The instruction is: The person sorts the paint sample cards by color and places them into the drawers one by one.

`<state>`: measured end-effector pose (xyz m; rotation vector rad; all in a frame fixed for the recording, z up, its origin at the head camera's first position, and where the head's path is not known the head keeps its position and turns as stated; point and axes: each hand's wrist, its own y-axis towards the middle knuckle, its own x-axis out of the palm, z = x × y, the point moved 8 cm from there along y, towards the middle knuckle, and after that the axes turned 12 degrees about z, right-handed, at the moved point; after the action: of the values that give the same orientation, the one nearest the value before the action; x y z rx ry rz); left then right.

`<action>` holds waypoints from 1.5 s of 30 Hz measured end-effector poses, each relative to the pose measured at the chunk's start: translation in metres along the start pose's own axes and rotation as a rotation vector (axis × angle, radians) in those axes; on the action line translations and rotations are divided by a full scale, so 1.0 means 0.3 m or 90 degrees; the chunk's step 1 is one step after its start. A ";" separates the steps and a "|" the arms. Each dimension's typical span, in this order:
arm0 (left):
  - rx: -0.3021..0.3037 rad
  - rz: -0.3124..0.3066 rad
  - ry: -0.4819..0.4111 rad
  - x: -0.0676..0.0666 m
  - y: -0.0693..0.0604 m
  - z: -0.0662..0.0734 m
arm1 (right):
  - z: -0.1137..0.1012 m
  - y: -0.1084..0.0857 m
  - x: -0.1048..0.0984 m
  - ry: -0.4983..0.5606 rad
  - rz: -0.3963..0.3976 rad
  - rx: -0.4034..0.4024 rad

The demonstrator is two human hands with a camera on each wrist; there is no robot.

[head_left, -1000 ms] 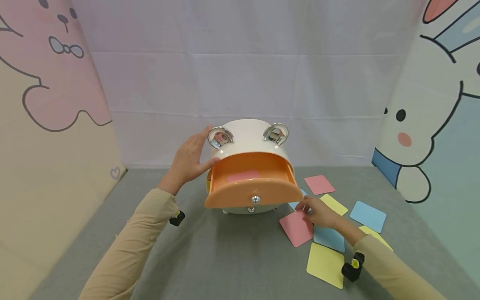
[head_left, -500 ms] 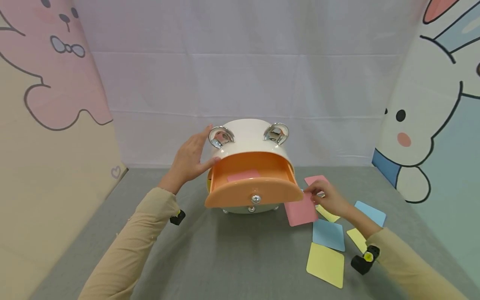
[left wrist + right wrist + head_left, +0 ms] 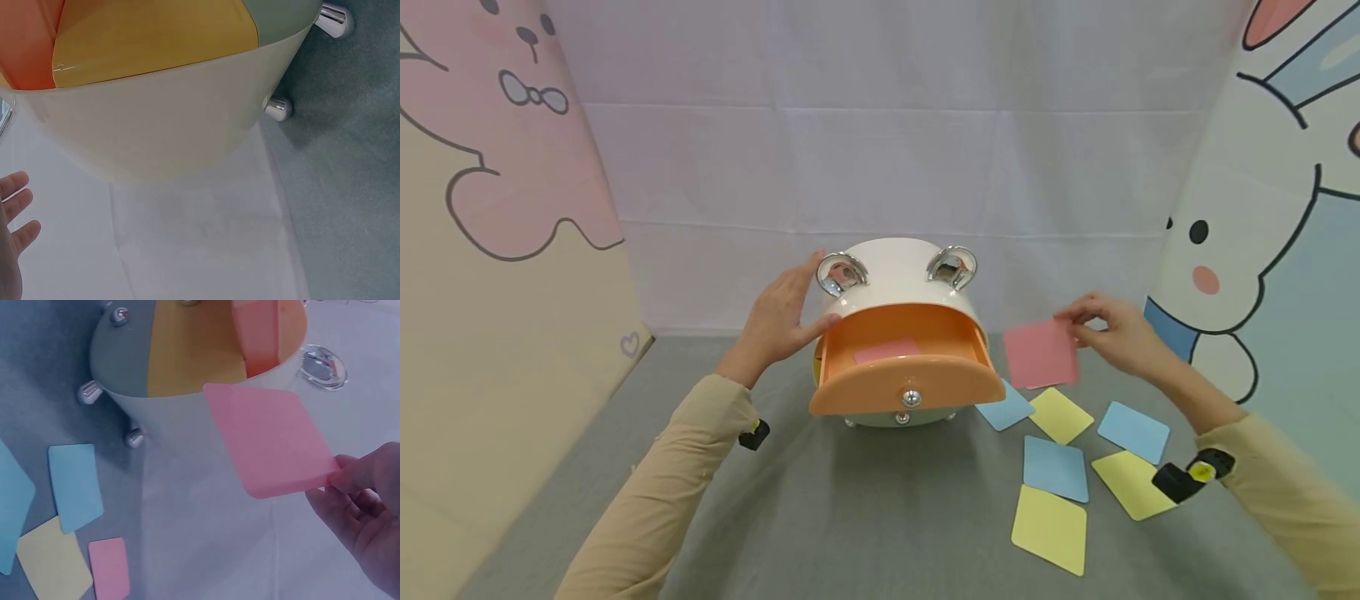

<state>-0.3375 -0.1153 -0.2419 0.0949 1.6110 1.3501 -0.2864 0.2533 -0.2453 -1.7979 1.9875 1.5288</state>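
A white rounded drawer cabinet (image 3: 898, 271) with silver ear-shaped trims stands mid-table. Its orange top drawer (image 3: 906, 387) is pulled out, and a pink card (image 3: 886, 350) lies inside. My left hand (image 3: 782, 312) rests against the cabinet's left side with fingers straight, thumb near the drawer opening. Right of the cabinet, my right hand (image 3: 1116, 337) pinches a pink card (image 3: 1041, 354) by its edge between thumb and fingers, raised off the table. In the right wrist view the held card (image 3: 275, 440) hangs before the cabinet's side.
Blue cards (image 3: 1056, 468) and yellow cards (image 3: 1049, 529) lie scattered on the grey tabletop right of the cabinet. Another pink card (image 3: 109, 569) lies among them in the right wrist view. A white cloth wall (image 3: 887, 167) rises behind, with printed panels at both sides.
My right hand has picked up the pink card from the table and carried it up and to the right. The left hand and the drawer stay where they were.
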 end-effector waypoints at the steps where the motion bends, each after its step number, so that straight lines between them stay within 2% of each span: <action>1: 0.000 0.000 0.001 0.000 0.000 0.000 | -0.015 0.014 -0.018 -0.002 0.012 -0.015; 5: 0.000 -0.001 0.004 0.000 -0.001 -0.002 | -0.072 0.060 -0.073 0.021 0.047 -0.043; 9: -0.001 -0.004 0.006 -0.002 -0.002 -0.003 | -0.129 0.096 -0.088 0.062 0.049 -0.034; 15: 0.002 0.005 0.004 -0.010 0.000 0.000 | -0.235 0.135 -0.057 0.053 0.055 -0.021; 22: 0.006 0.016 -0.003 -0.012 0.001 0.002 | -0.328 0.157 0.013 0.062 0.046 -0.046; 30: 0.004 0.015 -0.008 -0.010 0.005 0.005 | -0.345 0.156 0.095 0.098 0.032 -0.022; 40: 0.010 0.018 -0.005 -0.013 0.004 0.009 | -0.299 0.120 0.174 0.145 -0.010 0.022; 45: 0.006 0.016 -0.005 -0.008 0.003 0.004 | -0.283 0.098 0.202 0.131 -0.022 0.032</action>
<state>-0.3359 -0.1156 -0.2397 0.1262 1.6149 1.3590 -0.2828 0.1476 -0.2214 -2.0322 2.0478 1.3201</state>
